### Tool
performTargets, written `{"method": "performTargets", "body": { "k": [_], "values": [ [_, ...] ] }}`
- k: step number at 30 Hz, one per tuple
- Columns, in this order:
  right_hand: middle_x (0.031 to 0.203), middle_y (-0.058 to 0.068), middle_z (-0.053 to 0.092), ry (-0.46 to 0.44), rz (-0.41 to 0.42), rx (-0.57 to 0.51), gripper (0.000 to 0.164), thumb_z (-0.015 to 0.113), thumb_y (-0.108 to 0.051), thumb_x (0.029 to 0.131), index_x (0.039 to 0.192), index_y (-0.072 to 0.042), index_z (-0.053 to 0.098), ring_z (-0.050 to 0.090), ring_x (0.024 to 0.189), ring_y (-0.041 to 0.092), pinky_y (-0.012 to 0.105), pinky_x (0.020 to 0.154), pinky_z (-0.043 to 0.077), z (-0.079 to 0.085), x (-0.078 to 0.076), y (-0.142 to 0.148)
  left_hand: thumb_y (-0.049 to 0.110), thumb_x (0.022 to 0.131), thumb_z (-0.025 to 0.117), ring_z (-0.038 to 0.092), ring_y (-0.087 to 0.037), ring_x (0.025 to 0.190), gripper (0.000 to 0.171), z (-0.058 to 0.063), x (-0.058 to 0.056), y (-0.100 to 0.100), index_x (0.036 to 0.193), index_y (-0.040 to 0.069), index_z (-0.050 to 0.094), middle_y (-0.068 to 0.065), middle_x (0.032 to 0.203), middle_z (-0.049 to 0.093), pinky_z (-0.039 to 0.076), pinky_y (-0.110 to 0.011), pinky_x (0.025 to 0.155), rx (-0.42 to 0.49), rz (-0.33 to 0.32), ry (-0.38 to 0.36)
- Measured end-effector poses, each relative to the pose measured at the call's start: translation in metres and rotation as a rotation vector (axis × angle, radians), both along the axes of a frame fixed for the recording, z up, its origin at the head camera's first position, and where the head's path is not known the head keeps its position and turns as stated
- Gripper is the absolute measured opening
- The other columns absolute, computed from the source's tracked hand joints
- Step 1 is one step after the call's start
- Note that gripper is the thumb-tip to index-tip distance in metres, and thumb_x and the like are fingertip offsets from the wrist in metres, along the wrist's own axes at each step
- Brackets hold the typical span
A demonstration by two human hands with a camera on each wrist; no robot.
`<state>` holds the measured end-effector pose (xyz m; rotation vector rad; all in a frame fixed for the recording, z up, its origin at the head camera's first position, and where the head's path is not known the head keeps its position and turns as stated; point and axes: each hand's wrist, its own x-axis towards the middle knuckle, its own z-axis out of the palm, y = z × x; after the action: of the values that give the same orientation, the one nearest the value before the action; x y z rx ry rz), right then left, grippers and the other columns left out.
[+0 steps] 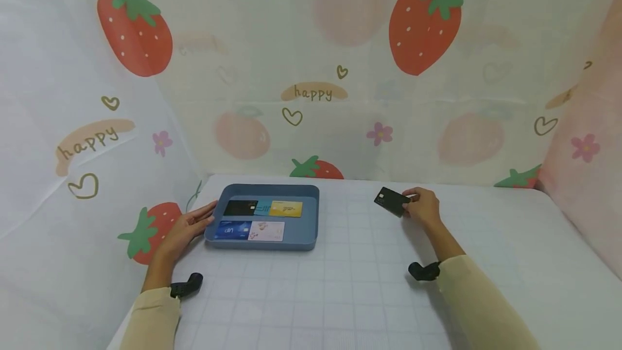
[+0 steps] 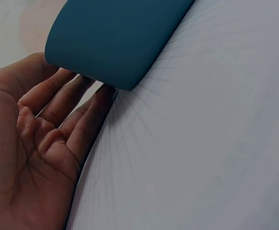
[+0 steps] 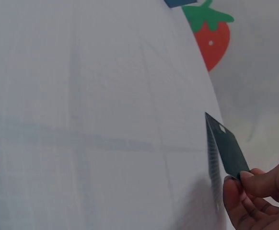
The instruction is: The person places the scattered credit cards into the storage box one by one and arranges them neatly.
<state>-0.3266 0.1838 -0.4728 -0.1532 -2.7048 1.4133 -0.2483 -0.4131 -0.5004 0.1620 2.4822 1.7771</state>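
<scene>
My right hand [image 1: 421, 207] pinches a black card [image 1: 390, 201] between thumb and fingers at its right end, over the right part of the table. In the right wrist view the same card [image 3: 229, 149] tilts up from the fingertips. At the left, my left hand [image 1: 187, 231] rests its extended fingers against the left side of a blue-grey tray [image 1: 311, 231]. Flat in that tray lie a black card [image 1: 239, 208], a teal card [image 1: 263, 208] partly covered, and a yellow card [image 1: 286, 208]. Nearer the front are a blue card [image 1: 232, 230] and a white patterned card [image 1: 266, 231].
A white grid-patterned cloth [image 1: 311, 296] covers the table. Behind it and at both sides hangs a curtain [image 1: 301, 26] printed with strawberries and hearts. Each wrist wears a black camera mount, such as the right mount [image 1: 424, 271].
</scene>
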Motion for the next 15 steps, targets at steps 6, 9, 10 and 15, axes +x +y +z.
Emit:
{"method": "performTargets", "body": {
  "k": [6, 9, 10, 15],
  "values": [
    [0.111, 0.024, 0.059, -0.038, 0.014, -0.08, 0.034, 0.066, 0.01, 0.089, 0.123, 0.008, 0.067, 0.062, 0.067, 0.01, 0.02, 0.059, 0.056, 0.007, 0.001, -0.001, 0.029, 0.104, 0.06, 0.036, -0.02, 0.147, 0.06, 0.0, -0.001, -0.001, 0.158, 0.012, 0.038, -0.011, 0.161, 0.036, 0.041, -0.01, 0.099, 0.008, -0.01, 0.008],
    [0.106, 0.021, 0.058, -0.036, 0.031, -0.098, 0.034, 0.065, 0.012, 0.088, 0.122, 0.009, 0.068, 0.062, 0.066, 0.008, 0.021, 0.06, 0.057, 0.008, 0.002, -0.002, 0.032, 0.104, 0.06, 0.035, -0.022, 0.148, 0.061, -0.001, -0.002, -0.001, 0.158, 0.014, 0.038, -0.008, 0.161, 0.037, 0.04, -0.012, 0.101, -0.002, 0.0, -0.008],
    [0.104, 0.02, 0.059, -0.033, 0.036, -0.101, 0.034, 0.064, 0.013, 0.088, 0.122, 0.009, 0.068, 0.063, 0.064, 0.008, 0.021, 0.06, 0.057, 0.008, 0.003, -0.002, 0.032, 0.103, 0.06, 0.034, -0.023, 0.148, 0.062, -0.001, -0.002, -0.001, 0.158, 0.015, 0.037, -0.008, 0.161, 0.036, 0.04, -0.012, 0.101, -0.006, 0.0, -0.012],
    [0.102, 0.021, 0.062, -0.009, 0.064, -0.113, 0.035, 0.064, 0.014, 0.087, 0.122, 0.009, 0.068, 0.065, 0.06, 0.009, 0.023, 0.06, 0.058, 0.013, 0.008, -0.005, 0.033, 0.103, 0.061, 0.033, -0.025, 0.149, 0.062, -0.002, -0.001, -0.002, 0.158, 0.015, 0.038, -0.007, 0.161, 0.037, 0.04, -0.013, 0.102, -0.008, 0.01, -0.018]
  ]
}}
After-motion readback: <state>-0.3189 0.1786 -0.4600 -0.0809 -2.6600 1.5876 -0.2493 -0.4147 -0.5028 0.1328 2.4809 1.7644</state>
